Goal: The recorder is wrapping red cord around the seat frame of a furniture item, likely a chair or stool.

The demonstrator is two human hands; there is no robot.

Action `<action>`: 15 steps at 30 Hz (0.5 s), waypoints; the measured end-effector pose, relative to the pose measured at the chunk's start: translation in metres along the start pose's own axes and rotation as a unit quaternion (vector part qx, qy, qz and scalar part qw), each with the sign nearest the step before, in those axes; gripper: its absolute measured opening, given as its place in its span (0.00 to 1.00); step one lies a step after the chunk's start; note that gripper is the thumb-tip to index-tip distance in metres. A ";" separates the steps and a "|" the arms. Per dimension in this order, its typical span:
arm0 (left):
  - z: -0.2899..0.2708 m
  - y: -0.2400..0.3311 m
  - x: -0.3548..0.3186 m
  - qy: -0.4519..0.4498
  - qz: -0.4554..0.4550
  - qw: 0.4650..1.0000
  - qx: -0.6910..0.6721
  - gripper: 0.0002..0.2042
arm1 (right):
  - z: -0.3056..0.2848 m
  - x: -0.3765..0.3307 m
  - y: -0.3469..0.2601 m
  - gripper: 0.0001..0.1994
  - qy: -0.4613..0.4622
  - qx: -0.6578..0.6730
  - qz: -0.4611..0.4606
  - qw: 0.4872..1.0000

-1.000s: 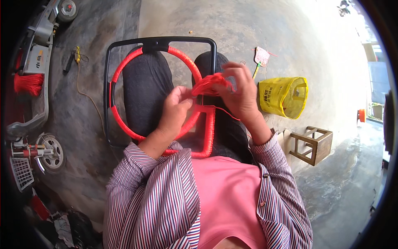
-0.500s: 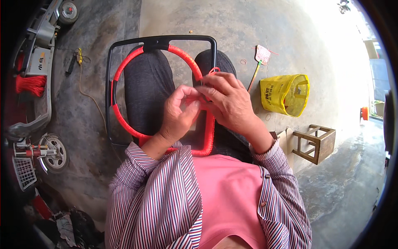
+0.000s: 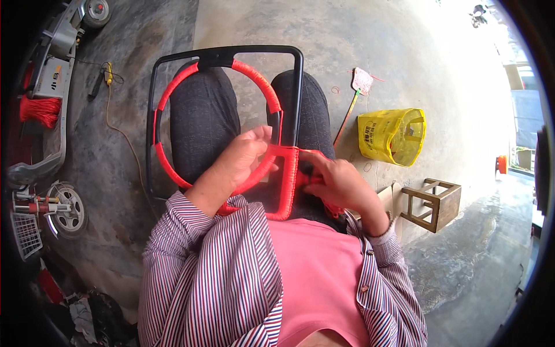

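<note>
Frame (image 3: 222, 58) of black metal, rectangular with rounded corners, rests across the seated person's lap, its far bar above the knees; a ring (image 3: 254, 78) inside the frame is wound with red cord (image 3: 287, 185), and the frame's right upright carries the same red wrapping along its lower part, down to the near corner against the pink top.

Left hand (image 3: 240, 159) lies on the near right arc of the ring; fingers (image 3: 260, 136) curl round it, closed on the wrapped ring, thumb side toward the upright. Right hand (image 3: 338, 182) sits just right of the wrapped upright, touching it; fingers are drawn together over a strand of red cord, pinching it; the exact contact of the fingertips is hidden by the hand itself.

Both forearms wear striped sleeves (image 3: 231, 272).

Surroundings on the concrete floor (image 3: 347, 34): yellow plastic bag (image 3: 393, 136) to the right, well apart from the frame; small wooden stool (image 3: 433, 202) near the right elbow; swatter-like tool (image 3: 357, 89) with a pink head between bag and frame; scooter (image 3: 46, 104) at the left edge with a bundle of red cord on it; yellow-handled tool (image 3: 108, 72) with a cable beside it.
</note>
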State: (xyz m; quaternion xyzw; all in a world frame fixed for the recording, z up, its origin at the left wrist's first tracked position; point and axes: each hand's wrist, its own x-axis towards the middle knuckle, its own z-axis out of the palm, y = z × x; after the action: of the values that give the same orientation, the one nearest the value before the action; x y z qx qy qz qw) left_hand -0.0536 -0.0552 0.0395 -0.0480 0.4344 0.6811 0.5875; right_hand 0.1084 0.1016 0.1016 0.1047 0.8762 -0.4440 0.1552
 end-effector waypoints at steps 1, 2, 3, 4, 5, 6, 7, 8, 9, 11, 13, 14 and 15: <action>0.005 0.001 -0.003 -0.029 -0.021 0.999 -0.020 0.10 | 0.006 0.008 -0.004 0.20 0.056 -0.075 0.029 0.995; 0.005 0.001 -0.006 -0.056 -0.041 0.997 -0.040 0.11 | 0.012 0.018 -0.005 0.20 0.055 -0.074 0.027 0.995; 0.005 0.002 -0.007 -0.058 -0.042 0.997 -0.038 0.11 | 0.014 0.028 -0.005 0.21 0.097 -0.005 0.025 0.995; 0.004 0.004 -0.008 -0.070 -0.065 0.995 -0.009 0.12 | 0.015 0.034 -0.004 0.23 0.139 0.064 0.023 0.988; 0.003 0.005 -0.007 -0.079 -0.084 0.993 0.018 0.12 | 0.014 0.038 -0.001 0.23 0.140 0.064 0.020 0.988; 0.005 0.002 -0.007 -0.060 -0.079 0.995 0.033 0.08 | 0.013 0.042 0.003 0.22 0.169 0.065 -0.029 0.983; 0.007 0.002 -0.006 -0.060 -0.077 0.995 0.035 0.08 | 0.012 0.045 0.007 0.20 0.197 0.065 -0.076 0.975; 0.010 0.000 -0.006 0.010 -0.031 0.999 0.017 0.06 | 0.014 0.047 0.015 0.20 0.196 0.065 -0.078 0.975; 0.011 -0.001 -0.005 0.080 0.016 0.997 -0.002 0.05 | 0.015 0.048 0.024 0.20 0.260 0.144 -0.079 0.951; -0.004 -0.004 -0.001 0.092 0.061 0.993 0.037 0.06 | 0.008 0.043 0.022 0.20 0.286 0.340 -0.068 0.893; -0.001 -0.004 -0.006 0.078 0.217 0.972 0.049 0.07 | 0.008 0.043 0.017 0.21 0.271 0.252 -0.077 0.926; 0.003 -0.004 -0.010 0.079 0.247 0.957 0.131 0.09 | 0.005 0.044 0.000 0.21 0.275 0.143 -0.112 0.944; 0.012 -0.004 -0.014 0.090 0.265 0.942 0.185 0.10 | 0.004 0.046 -0.017 0.20 0.278 0.029 -0.143 0.950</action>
State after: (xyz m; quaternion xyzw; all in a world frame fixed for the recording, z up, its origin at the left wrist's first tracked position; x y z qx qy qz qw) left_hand -0.0403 -0.0581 0.0531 0.1176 0.6007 0.7128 0.3425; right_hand 0.0608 0.0906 0.0952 0.1025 0.8772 -0.4401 -0.1625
